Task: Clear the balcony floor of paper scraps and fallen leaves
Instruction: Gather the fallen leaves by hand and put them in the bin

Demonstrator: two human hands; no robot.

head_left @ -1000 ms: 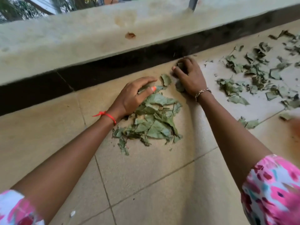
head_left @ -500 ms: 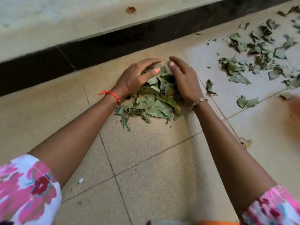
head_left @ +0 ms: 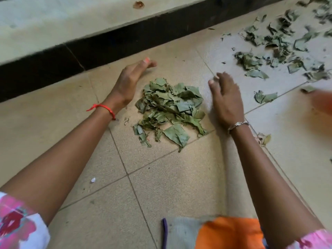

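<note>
Hands spread, empty: left hand [head_left: 131, 81], right hand [head_left: 226, 100] flank leaf pile [head_left: 170, 108], tile [head_left: 179, 177] gap each side; scattered leaves [head_left: 269, 51] beyond right.

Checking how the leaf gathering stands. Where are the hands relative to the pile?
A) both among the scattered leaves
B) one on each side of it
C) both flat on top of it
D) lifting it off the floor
B: the left hand is left of the pile and the right hand right of it, both open, with the pile on the floor between them.
</note>
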